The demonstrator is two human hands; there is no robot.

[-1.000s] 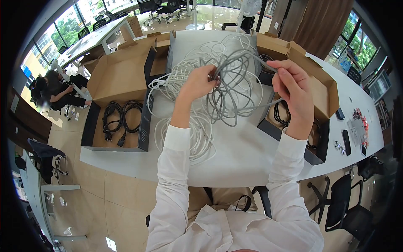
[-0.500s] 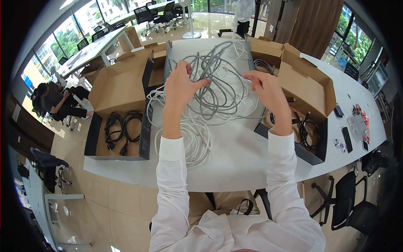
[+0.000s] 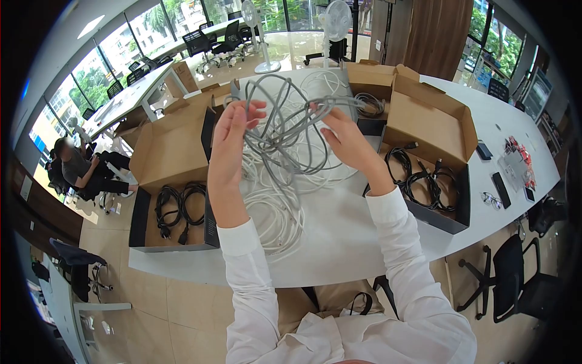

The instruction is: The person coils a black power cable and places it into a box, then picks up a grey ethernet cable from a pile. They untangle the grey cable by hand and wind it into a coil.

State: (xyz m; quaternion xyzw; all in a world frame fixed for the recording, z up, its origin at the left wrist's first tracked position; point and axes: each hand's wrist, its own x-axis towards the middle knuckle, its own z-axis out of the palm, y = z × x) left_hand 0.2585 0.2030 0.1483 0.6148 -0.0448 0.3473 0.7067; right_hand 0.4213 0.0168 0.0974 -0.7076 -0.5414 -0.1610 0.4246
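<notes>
A tangled bundle of grey cable [image 3: 282,142] hangs in loops between my two hands, above the table. My left hand [image 3: 229,145] is at its left side, fingers curled round some of the loops. At the upper right, my right hand [image 3: 347,138] grips more strands of it; part of its fingers is hidden by the cable. Beneath the bundle lie coiled white cables [image 3: 276,224] on the white table, spreading from the near left toward the back.
An open box [image 3: 136,212] on the left holds black power cables [image 3: 180,206]. Another open box [image 3: 464,209] on the right has black cables [image 3: 427,182]. Behind it, a further box holds a grey coil [image 3: 370,104]. Glasses [image 3: 491,200] and phones lie far right. A person sits at left.
The grey bundle has been raised and its loops spread. My right hand has moved left and taken hold of strands; my left hand has shifted left and slightly down.
</notes>
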